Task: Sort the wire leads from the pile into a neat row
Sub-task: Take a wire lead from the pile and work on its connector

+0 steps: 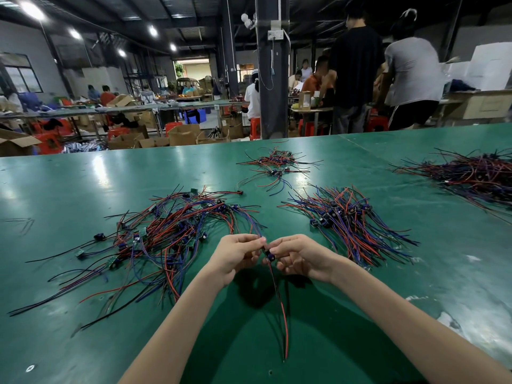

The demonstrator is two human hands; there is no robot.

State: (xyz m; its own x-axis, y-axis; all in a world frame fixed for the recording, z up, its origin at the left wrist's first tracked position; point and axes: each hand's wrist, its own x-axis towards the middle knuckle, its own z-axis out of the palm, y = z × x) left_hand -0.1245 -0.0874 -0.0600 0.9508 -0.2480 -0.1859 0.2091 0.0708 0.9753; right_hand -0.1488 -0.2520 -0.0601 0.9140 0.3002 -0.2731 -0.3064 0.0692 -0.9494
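- Head view: a green counter (83,189) fills the lower half, with both bare forearms reaching in from the bottom edge.
- The left hand (237,256) and right hand (299,257) meet just above the counter, fingertips almost touching, each with its fingers curled in a pinch.
- Between them they grasp one wire lead (269,256) by its small dark-blue part; its red and black wires hang down toward the near edge, casting a shadow on the green.
- Blue wires arch up from the left fingertips toward the pile; they seem to belong to the same lead, though the tangle makes that hard to tell.
- The loose pile (166,234) of red, blue and black leads (some with small green boards) sprawls left of the hands.
- Right of the hands lies a tighter bunch (349,217), its wires fanned mostly one way.
- Farther back in the middle sits a smaller heap (277,163), and at the far right a long dark heap (479,176).
- Beyond the counter stand a dark pillar (271,79), cardboard boxes, red stools and people at other benches.
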